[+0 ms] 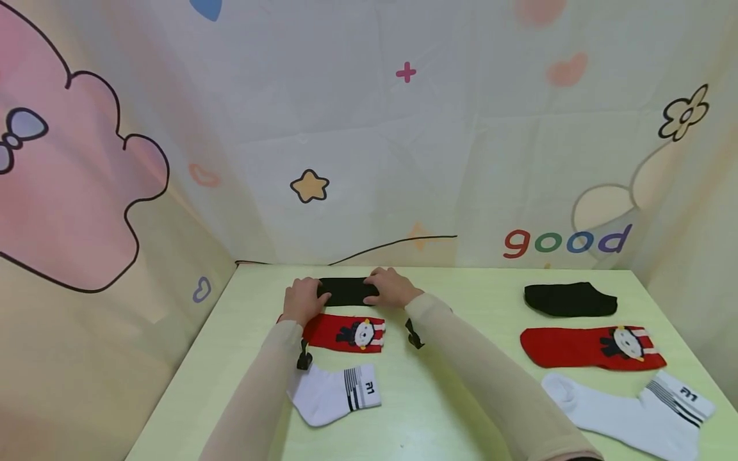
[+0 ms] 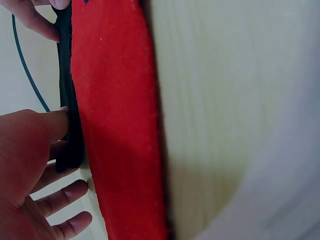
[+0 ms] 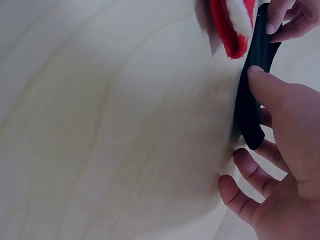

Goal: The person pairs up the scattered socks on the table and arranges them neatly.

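A black sock (image 1: 348,292) lies flat near the back edge of the table, held at both ends. The left hand (image 1: 302,301) pinches its left end between thumb and fingers; the right hand (image 1: 393,287) pinches its right end. In the left wrist view the thumb presses the black sock (image 2: 72,135), with the outer fingers loose. Likewise, in the right wrist view the thumb and index finger grip the black sock (image 3: 250,105). Just in front lies a red sock (image 1: 340,333) with an animal face, partly behind the left hand. A white striped sock (image 1: 334,394) is nearer the front, partly covered by the left sleeve.
On the right side of the table (image 1: 461,384) lie another black sock (image 1: 569,299), a red sock (image 1: 576,346) and a white sock (image 1: 623,413), one in front of another. A printed curtain (image 1: 357,128) hangs behind the table. Small black bows hang by both sleeves.
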A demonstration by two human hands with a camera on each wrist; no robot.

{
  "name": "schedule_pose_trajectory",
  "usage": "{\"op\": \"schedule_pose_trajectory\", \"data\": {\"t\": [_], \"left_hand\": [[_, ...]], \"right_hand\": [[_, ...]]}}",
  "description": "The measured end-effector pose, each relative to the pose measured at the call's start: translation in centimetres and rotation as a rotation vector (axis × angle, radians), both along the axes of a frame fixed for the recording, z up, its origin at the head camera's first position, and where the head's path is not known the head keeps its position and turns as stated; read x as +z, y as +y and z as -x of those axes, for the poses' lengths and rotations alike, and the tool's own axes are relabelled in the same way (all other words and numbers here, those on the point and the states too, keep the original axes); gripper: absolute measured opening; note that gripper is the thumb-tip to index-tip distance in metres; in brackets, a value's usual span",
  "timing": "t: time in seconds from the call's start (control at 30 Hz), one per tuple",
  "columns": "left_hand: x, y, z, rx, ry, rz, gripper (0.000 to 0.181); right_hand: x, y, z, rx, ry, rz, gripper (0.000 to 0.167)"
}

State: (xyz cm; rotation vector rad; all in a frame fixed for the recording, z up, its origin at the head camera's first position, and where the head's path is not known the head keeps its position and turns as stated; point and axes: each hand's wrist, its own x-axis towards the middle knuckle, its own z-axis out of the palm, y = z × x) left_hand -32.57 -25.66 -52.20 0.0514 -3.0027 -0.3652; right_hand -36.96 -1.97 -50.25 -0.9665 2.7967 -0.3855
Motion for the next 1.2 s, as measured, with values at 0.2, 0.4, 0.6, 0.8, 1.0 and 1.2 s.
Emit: {"op": "schedule_pose_trajectory", "data": {"t": [0.2, 0.4, 0.6, 0.8, 1.0, 1.2], "left_hand": [[-0.2, -0.1, 0.1, 0.0, 0.002, 0.007, 0.047], [0.3, 0.1, -0.1, 0.0, -0.009, 0.01, 0.047], [0.6, 0.3, -0.4, 0.008, -0.01, 0.006, 0.047], [0.7, 0.2, -0.6, -0.009, -0.018, -0.002, 0.047], [1.3, -0.2, -0.9, -0.017, 0.012, -0.05, 0.045], [1.4, -0.5, -1.0, -0.035, 0.045, -0.112, 0.04]], "right_hand": [[-0.2, 0.0, 0.2, 0.0, 0.009, 0.014, 0.053], [0.0, 0.0, 0.2, 0.004, 0.01, 0.014, 0.054], [0.2, 0.0, -0.1, 0.01, 0.019, 0.033, 0.054], [0.1, 0.0, -0.2, 0.028, 0.053, 0.012, 0.055], [0.1, 0.0, -0.1, 0.037, 0.088, 0.034, 0.054], [0.2, 0.1, -0.1, 0.05, 0.111, 0.116, 0.046]]}}
